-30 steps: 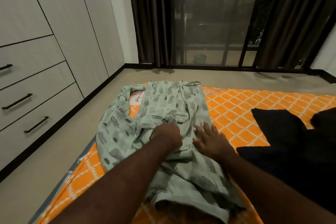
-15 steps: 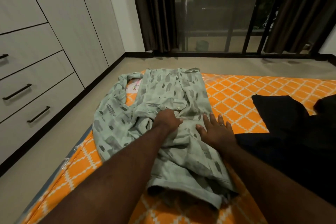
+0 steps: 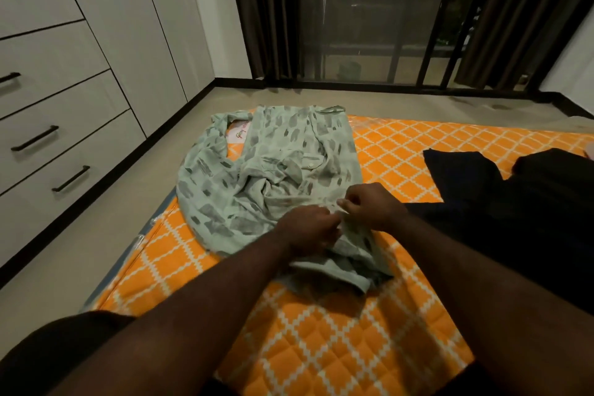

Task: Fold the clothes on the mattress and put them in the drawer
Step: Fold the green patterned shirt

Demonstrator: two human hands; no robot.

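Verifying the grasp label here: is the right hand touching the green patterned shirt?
Touching. The head view shows the right hand pinching a fold of the green patterned shirt between thumb and fingers, close beside the left hand.

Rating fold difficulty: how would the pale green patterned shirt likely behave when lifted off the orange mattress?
Probably floppy: the shirt creases and bunches where the left hand and right hand pinch it. Likely light: its thin cloth lies flat along the mattress.
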